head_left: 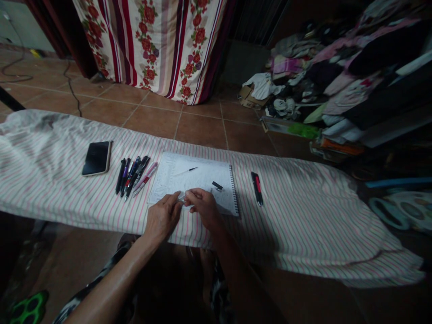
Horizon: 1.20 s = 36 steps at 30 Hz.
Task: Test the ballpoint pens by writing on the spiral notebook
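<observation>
Low over the front edge of a spiral notebook [202, 166], my two hands meet with their fingertips pinched. My left hand [164, 217] and my right hand [204, 206] are closed on a small, thin, shiny piece [182, 196] between them. Its exact kind is too small to tell. Beyond the hands, a pen refill [186, 171] with a dark end lies slanted on the written page. A short black pen part [217, 185] rests near the right hand, with a small shiny piece [216, 190] just below it.
Left of the notebook lie several pens [133, 175] in a group, then a phone [96, 158]. Two pens [257, 189] sit to the right. A striped cloth [303, 216] covers the long surface. Past it are a floral curtain [151, 45] and piled clothes [303, 67].
</observation>
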Each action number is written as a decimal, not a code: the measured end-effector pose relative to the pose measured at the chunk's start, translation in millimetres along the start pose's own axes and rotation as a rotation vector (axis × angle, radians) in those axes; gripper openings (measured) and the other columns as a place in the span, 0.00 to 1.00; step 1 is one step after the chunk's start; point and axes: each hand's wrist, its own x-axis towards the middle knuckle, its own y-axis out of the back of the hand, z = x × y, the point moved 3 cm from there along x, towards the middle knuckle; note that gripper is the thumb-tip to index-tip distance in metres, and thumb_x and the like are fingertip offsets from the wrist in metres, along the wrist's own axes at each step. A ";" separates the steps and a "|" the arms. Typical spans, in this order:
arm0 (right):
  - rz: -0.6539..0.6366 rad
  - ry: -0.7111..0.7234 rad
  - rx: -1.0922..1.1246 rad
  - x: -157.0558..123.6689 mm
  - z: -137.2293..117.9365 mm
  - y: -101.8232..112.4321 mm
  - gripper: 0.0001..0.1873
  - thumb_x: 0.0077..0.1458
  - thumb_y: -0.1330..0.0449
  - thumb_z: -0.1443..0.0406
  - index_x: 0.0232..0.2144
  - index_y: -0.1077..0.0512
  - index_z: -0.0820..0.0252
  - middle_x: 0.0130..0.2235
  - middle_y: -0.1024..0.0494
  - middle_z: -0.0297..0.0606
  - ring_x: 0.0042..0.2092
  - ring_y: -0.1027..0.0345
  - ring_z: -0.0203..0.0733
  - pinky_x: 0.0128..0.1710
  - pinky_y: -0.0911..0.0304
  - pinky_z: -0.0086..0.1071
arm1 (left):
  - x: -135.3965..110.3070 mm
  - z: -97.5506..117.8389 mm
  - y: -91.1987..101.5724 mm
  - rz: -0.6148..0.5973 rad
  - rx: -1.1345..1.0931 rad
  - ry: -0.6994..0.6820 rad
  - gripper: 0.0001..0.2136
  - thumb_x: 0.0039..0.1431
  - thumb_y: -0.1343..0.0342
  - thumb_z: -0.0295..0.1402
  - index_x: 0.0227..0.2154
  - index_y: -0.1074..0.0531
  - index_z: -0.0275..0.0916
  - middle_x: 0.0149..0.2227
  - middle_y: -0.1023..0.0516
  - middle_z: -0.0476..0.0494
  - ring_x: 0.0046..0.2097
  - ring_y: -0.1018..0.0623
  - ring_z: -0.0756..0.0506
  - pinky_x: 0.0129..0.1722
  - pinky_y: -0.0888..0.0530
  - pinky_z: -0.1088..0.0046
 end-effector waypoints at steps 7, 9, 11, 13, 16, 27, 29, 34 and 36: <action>0.027 0.000 0.013 0.3 -1.0 0.7 0.10 0.41 0.40 0.60 0.24 0.29 0.63 0.23 0.26 0.34 0.22 0.32 0.33 0.14 0.43 0.20 | -1.8 1.6 4.6 0.039 0.043 -0.049 0.15 0.60 0.54 0.35 0.48 0.33 0.38 0.45 0.26 0.43 0.40 0.24 0.46 0.35 0.29 0.74; 0.059 0.000 0.005 0.4 -2.2 1.9 0.10 0.42 0.41 0.60 0.23 0.30 0.63 0.23 0.26 0.35 0.22 0.32 0.32 0.14 0.43 0.20 | -2.7 2.6 6.5 0.048 0.113 -0.049 0.14 0.61 0.55 0.36 0.46 0.32 0.39 0.43 0.25 0.44 0.38 0.24 0.46 0.32 0.30 0.74; 0.071 -0.005 0.003 0.7 -2.4 2.8 0.11 0.42 0.41 0.60 0.24 0.30 0.63 0.23 0.26 0.35 0.23 0.32 0.32 0.14 0.42 0.20 | -3.1 3.2 7.7 0.053 0.168 -0.042 0.14 0.61 0.57 0.36 0.45 0.31 0.40 0.40 0.24 0.45 0.36 0.24 0.47 0.30 0.31 0.74; 0.079 -0.012 0.012 0.8 -1.8 3.5 0.11 0.42 0.41 0.59 0.24 0.30 0.63 0.23 0.26 0.35 0.23 0.32 0.33 0.15 0.41 0.20 | -3.2 3.5 7.9 0.058 0.196 -0.039 0.14 0.62 0.58 0.37 0.43 0.30 0.40 0.38 0.24 0.46 0.34 0.24 0.47 0.28 0.32 0.74; 0.072 -0.015 0.035 1.3 -0.1 3.8 0.12 0.42 0.40 0.58 0.25 0.30 0.63 0.24 0.26 0.35 0.24 0.31 0.33 0.16 0.40 0.21 | -3.3 3.8 6.5 0.067 0.208 -0.048 0.14 0.62 0.59 0.37 0.42 0.30 0.41 0.37 0.25 0.46 0.33 0.25 0.48 0.28 0.34 0.74; 0.089 0.100 0.025 8.8 8.2 4.6 0.10 0.39 0.41 0.59 0.21 0.30 0.61 0.19 0.28 0.32 0.21 0.34 0.33 0.19 0.40 0.24 | -4.8 6.8 3.5 0.034 0.154 -0.087 0.13 0.61 0.60 0.34 0.40 0.31 0.40 0.36 0.27 0.44 0.32 0.27 0.48 0.29 0.33 0.74; 0.081 0.113 0.023 8.7 8.4 4.6 0.10 0.40 0.41 0.59 0.21 0.31 0.61 0.18 0.28 0.32 0.21 0.34 0.33 0.20 0.39 0.25 | -4.2 7.8 4.1 0.015 0.142 -0.068 0.13 0.61 0.60 0.34 0.40 0.31 0.40 0.36 0.27 0.45 0.32 0.27 0.48 0.28 0.34 0.74; 0.047 0.137 0.021 7.7 7.5 5.2 0.09 0.41 0.41 0.60 0.20 0.31 0.60 0.18 0.29 0.31 0.21 0.35 0.32 0.22 0.38 0.25 | -3.4 10.4 4.8 -0.026 0.142 -0.032 0.13 0.62 0.61 0.35 0.37 0.31 0.41 0.33 0.29 0.47 0.30 0.27 0.49 0.26 0.36 0.75; 0.046 0.144 0.030 7.6 7.4 5.3 0.09 0.42 0.41 0.60 0.20 0.31 0.60 0.18 0.29 0.31 0.21 0.36 0.32 0.22 0.38 0.26 | -3.3 10.7 4.4 -0.026 0.139 -0.024 0.13 0.62 0.61 0.35 0.36 0.31 0.41 0.32 0.29 0.47 0.30 0.27 0.49 0.25 0.37 0.75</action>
